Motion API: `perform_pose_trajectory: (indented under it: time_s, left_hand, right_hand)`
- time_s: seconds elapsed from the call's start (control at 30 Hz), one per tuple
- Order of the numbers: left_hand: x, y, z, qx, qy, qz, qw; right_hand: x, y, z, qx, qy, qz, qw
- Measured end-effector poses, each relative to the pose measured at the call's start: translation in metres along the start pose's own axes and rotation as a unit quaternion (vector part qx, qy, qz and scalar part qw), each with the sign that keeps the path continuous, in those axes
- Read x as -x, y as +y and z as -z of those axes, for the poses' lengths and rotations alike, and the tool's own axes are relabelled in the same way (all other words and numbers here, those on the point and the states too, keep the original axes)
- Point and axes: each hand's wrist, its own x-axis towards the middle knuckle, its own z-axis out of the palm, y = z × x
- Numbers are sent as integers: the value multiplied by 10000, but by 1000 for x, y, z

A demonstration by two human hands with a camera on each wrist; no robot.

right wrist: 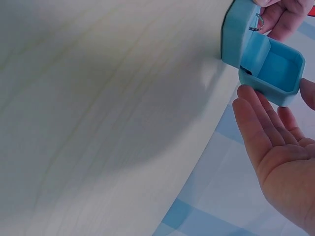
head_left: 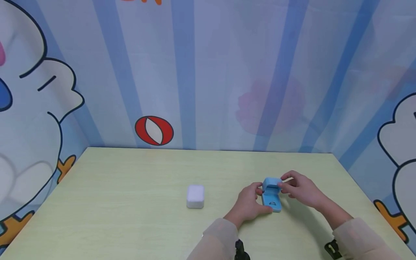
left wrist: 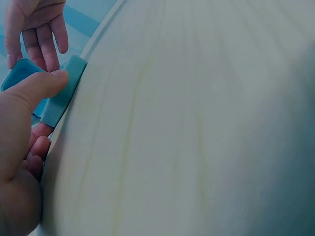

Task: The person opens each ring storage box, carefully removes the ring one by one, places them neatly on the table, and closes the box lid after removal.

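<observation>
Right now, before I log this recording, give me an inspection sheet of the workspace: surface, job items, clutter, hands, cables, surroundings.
Surface: pale wood-grain table; no spills seen.
Job items: blue box, open, its lid raised; a ring sits in the base.
Clutter: one whitish block, left of the hands and apart from them.
Left hand: grips the box base between thumb and fingers.
Right hand: touches the lid; how firmly, I can't tell.
Cables: nothing seen; black gear shows at the left wrist.
Surroundings: blue striped backdrop with cartoon figures and a red-and-white ball.
</observation>
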Motion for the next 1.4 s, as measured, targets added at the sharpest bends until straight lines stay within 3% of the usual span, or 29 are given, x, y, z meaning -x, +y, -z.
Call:
perform_pose_trajectory:
  time_s: [0.6,0.93,1.4]
  left_hand:
    - [1,3,1,20,-25,48,10000]
    - [1,2,1,-3,32,-15,10000]
    - [2,1,0,14,36,53,10000]
  right_hand:
    - [6,-2,3,200,155,183,9995]
    - [8,-4,3,350,146,17,9993]
    - [11,-10,3,193,-186,157,9995]
